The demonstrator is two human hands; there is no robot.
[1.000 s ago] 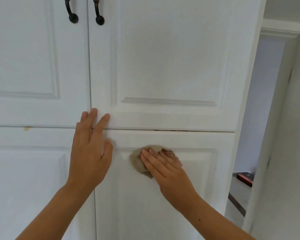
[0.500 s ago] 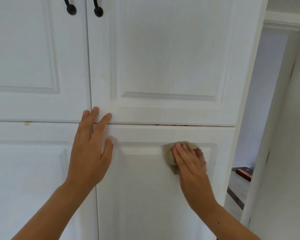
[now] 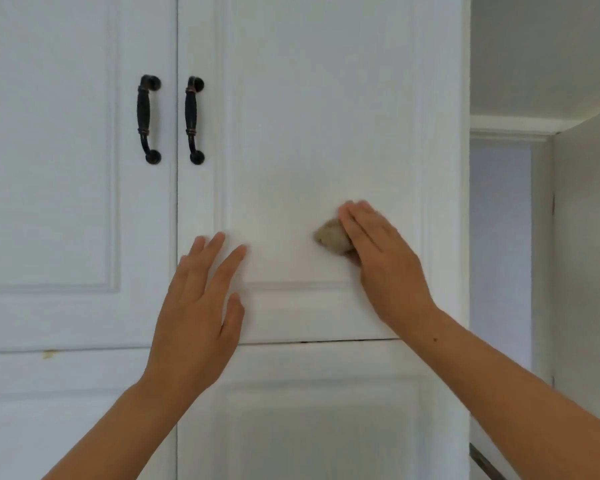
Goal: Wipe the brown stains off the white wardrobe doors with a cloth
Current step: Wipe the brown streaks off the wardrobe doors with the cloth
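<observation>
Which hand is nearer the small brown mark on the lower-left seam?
Left. The left hand is right of the brown mark and a little above it. The right hand, pressing the cloth on the upper door, is farther right and higher.

Soft, even daylight, faint shadows, slight motion blur at the fingers [image 3: 355,211], mild wide-angle bending at edges.
</observation>
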